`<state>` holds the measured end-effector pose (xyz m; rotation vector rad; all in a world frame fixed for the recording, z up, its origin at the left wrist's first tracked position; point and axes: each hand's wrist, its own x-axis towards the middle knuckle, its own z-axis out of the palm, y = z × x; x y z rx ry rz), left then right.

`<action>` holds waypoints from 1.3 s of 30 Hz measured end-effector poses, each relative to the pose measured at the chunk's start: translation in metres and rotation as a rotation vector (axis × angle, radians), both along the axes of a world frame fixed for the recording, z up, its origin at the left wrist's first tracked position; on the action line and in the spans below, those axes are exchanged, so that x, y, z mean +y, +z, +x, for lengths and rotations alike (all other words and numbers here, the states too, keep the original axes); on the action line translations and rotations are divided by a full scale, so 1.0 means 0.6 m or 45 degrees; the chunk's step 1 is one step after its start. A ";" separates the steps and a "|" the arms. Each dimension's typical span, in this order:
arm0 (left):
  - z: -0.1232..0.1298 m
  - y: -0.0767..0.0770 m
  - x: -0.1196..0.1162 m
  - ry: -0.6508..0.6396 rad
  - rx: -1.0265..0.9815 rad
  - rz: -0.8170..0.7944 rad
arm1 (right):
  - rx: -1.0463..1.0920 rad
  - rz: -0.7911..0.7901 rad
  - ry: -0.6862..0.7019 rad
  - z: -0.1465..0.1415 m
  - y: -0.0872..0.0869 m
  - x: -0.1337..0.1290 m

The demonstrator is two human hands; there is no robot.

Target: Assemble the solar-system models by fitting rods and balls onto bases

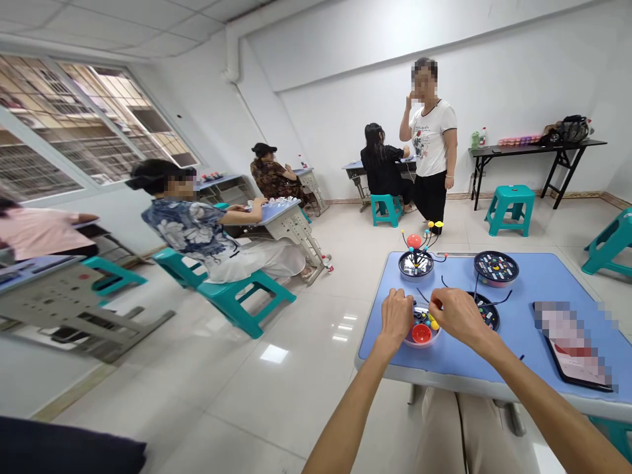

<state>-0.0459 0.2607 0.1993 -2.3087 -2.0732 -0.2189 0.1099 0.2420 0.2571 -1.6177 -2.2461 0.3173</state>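
A clear bowl (pixel 428 343) of small parts sits near the front edge of the blue table, with a red half-ball cup (pixel 421 333), yellow and blue balls and black pieces inside. My left hand (pixel 396 313) is closed at the bowl's left rim; what its fingers hold is hidden. Over the bowl's right side, my right hand (pixel 457 315) is pinched on a thin black rod (pixel 422 295). Partly behind that hand lies a black disc (pixel 490 312) with bent black rods around it. Farther back stands a planet model (pixel 416 264) with a red ball and coloured beads on curved rods.
Another round black-topped piece (pixel 496 268) stands at the back of the blue table (pixel 523 283). To the right lies a phone (pixel 575 352). Green stools (pixel 511 207) and people at other desks are around; one person (pixel 434 141) stands beyond my table.
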 end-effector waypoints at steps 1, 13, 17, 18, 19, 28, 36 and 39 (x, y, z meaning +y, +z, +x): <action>0.004 -0.001 0.002 -0.011 0.012 -0.005 | 0.106 0.008 -0.027 0.008 0.003 0.003; 0.053 -0.008 0.024 0.032 0.077 -0.045 | 1.546 -0.610 0.000 0.057 0.021 -0.029; 0.056 -0.007 0.021 0.072 0.055 -0.058 | 1.760 -0.706 0.057 0.074 0.024 -0.035; 0.056 -0.007 0.021 0.079 0.045 -0.059 | 1.759 -0.702 0.076 0.078 0.023 -0.034; 0.057 -0.007 0.020 0.083 0.032 -0.060 | 1.745 -0.687 0.092 0.080 0.022 -0.032; 0.052 -0.014 0.024 0.072 -0.228 -0.039 | 1.489 -0.281 -0.069 0.075 -0.005 -0.004; 0.021 0.030 -0.003 0.076 -0.772 0.119 | 1.687 -0.283 -0.099 0.069 0.003 -0.013; 0.014 0.052 -0.047 0.021 -1.116 0.107 | 1.753 -0.270 -0.098 0.063 0.003 -0.016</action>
